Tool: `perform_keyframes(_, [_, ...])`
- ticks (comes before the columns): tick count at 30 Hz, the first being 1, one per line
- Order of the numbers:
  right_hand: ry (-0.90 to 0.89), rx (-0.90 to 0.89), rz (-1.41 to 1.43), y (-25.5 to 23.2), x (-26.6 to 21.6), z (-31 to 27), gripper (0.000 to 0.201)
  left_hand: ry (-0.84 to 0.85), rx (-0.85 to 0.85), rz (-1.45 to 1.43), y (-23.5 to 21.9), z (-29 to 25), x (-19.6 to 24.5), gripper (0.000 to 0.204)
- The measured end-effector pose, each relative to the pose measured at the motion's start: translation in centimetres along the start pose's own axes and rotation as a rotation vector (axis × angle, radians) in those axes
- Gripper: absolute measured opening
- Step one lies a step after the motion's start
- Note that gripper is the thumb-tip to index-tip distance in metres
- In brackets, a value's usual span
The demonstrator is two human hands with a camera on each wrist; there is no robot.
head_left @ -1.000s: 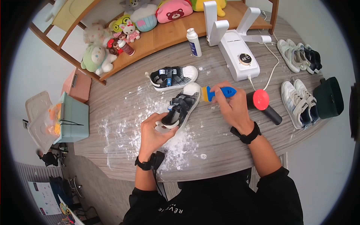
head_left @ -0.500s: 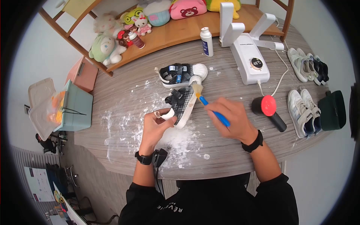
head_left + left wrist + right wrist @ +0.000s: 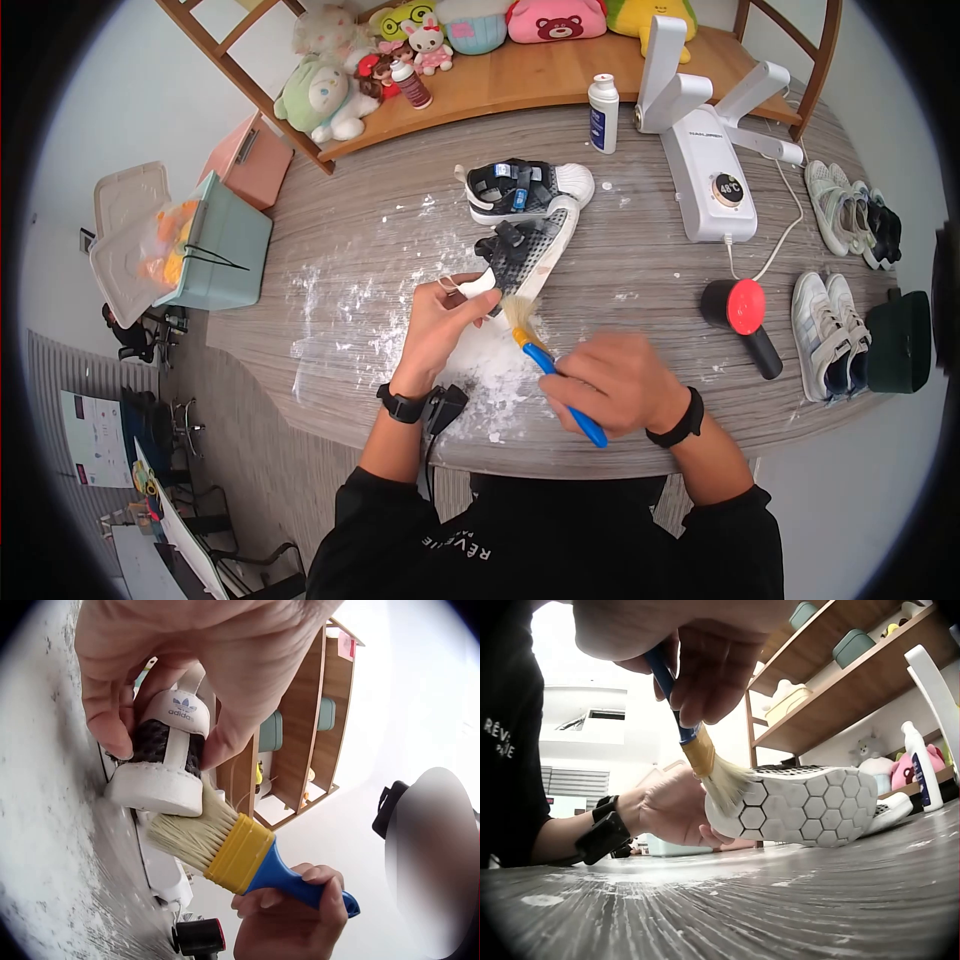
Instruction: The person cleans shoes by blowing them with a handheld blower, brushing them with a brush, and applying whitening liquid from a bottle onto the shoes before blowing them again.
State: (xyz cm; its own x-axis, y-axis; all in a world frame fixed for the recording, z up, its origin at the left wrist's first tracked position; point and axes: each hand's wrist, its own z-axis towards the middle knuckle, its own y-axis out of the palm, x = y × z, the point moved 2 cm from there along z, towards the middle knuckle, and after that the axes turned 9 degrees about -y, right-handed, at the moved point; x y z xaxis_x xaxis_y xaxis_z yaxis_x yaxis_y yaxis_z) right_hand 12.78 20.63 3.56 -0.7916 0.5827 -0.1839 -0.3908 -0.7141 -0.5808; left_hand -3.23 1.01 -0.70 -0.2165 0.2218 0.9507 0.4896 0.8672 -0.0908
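Note:
My left hand (image 3: 440, 325) pinches the heel of a black-and-white shoe (image 3: 530, 250), its toe pointing away. In the right wrist view the shoe (image 3: 802, 806) is tipped on its side, showing a white hexagon-patterned sole. The right hand (image 3: 615, 385) holds a blue-handled brush (image 3: 540, 355); its pale bristles touch the sole's heel end. In the left wrist view the bristles of the brush (image 3: 240, 851) lie against the white heel edge, below the fingers of the left hand (image 3: 180, 660). A matching shoe (image 3: 520, 190) rests just beyond the held one.
White powder (image 3: 490, 370) is scattered over the table (image 3: 620, 290). Behind stand a white bottle (image 3: 603, 115) and a white device (image 3: 710, 180) with raised arms. To the right are a red-and-black object (image 3: 745, 305), white shoes (image 3: 825, 335) and a dark green container (image 3: 897, 340). Soft toys line the shelf (image 3: 520, 90).
The brush has moved from the shoe's toe down to its heel, with the right hand nearer me. The held shoe has been turned onto its side. The head view has shifted.

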Motion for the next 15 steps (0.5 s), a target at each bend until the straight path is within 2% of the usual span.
perform_keyframes(5, [-0.063, -0.063, 0.003, 0.5, -0.8, 0.3, 0.019, -0.003, 0.006, 0.014, 0.0, 0.0, 0.1, 0.046])
perform_keyframes(10, [-0.047, -0.093, 0.051, 1.2, -0.6, -0.2, 0.018, -0.018, -0.013, -0.005, 0.4, -0.4, 0.2, 0.035])
perform_keyframes(12, [-0.034, -0.086, 0.061, 1.2, -0.4, -0.3, 0.018, -0.069, -0.069, -0.174, 0.0, 0.0, -0.3, 0.024])
perform_keyframes(15, [-0.020, -0.064, 0.043, 1.0, -0.2, -0.1, 0.019, -0.143, -0.059, -0.251, 0.1, 0.0, -0.3, 0.018])
